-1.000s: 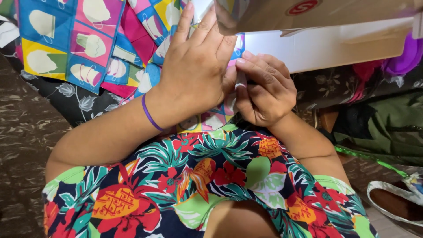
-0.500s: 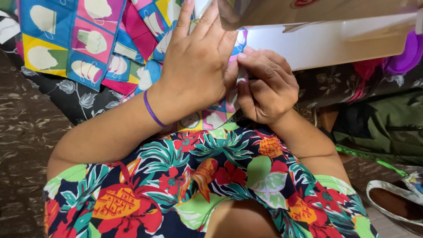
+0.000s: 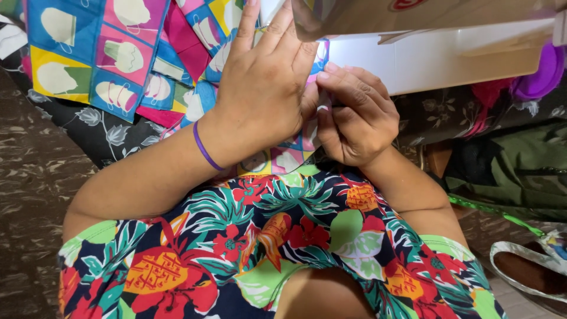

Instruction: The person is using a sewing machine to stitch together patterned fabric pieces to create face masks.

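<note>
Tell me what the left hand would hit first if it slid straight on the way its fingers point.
Probably the white sewing machine: the left hand already has its fingertips under the machine's overhanging part, though depth is unclear.

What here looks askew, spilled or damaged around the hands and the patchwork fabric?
Nothing stands out. The left hand lies flat on the colourful printed fabric, which is bunched in folds but shows no tear. The right hand pinches its edge beside the white sewing machine. No spill is visible.

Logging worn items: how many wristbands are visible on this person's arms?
1: a purple wristband on the left wrist, beside the patterned fabric. The right wrist shows none.
</note>
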